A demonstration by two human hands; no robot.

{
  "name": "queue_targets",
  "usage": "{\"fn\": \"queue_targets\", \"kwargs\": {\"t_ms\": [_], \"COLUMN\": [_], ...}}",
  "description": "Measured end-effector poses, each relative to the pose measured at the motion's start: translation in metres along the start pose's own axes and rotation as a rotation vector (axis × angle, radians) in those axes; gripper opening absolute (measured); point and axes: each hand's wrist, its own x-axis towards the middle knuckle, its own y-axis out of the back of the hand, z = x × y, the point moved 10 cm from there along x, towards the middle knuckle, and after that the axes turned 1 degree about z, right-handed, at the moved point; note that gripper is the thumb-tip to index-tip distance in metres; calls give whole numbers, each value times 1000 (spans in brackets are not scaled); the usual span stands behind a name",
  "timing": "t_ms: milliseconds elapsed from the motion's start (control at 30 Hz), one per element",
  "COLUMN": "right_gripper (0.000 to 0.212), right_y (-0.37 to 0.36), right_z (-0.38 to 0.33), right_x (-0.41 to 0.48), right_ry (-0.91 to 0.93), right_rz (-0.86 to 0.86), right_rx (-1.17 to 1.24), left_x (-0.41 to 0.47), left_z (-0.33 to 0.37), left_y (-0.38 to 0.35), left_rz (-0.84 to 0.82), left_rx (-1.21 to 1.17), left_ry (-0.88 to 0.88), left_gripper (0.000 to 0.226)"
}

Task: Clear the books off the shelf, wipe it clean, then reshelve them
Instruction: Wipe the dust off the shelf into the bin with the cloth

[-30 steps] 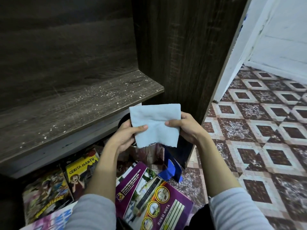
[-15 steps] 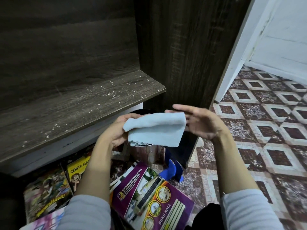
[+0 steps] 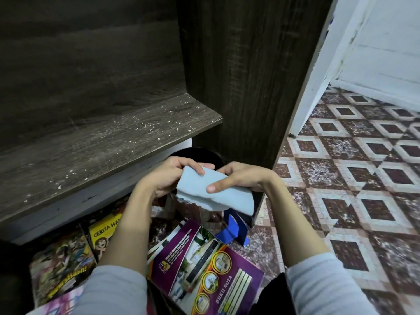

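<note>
The left forearm [image 3: 127,228] hid the title's end on the yellow book [image 3: 102,233] (only "CERITA HA" showed). A black round object [image 3: 195,153] sat mostly behind the blue cloth [image 3: 218,194]. The purple notebook [image 3: 204,269] ran off the bottom edge.

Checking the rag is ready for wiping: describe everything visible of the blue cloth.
The cloth is pale blue, soft-looking fabric, folded over, with a wavy, frayed lower edge. It hangs slanted in mid-air below the front edge of the dusty shelf. The left hand pinches its upper left corner; the right hand grips its right side, thumb on top.
</note>
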Motion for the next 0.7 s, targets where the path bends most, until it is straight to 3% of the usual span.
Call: {"fn": "queue_targets", "kwargs": {"t_ms": [133,300,367,467,600,700], "right_gripper": [21,14,13,17,26,31], "right_y": [5,18,26,34,37,33], "right_z": [0,2,3,1,-3,0], "right_x": [-1,-1,-1,0,2,7], "right_ry": [19,49,63,81,74,38], "right_rz": [35,129,198,309,380,335], "right_rx": [27,32,14,-60,-213,-244], "left_x": [3,6,7,8,9,10], "left_z": [-1,-18,-35,-54,-47,-39], "left_y": [5,20,21,15,24,34], "left_rz": [40,132,145,121,260,347], "left_rx": [-77,-311,-365,-127,-37,38], "left_ry": [-22,-7,64,164,100,14], "left_gripper": [59,33,34,44,33,27]}}
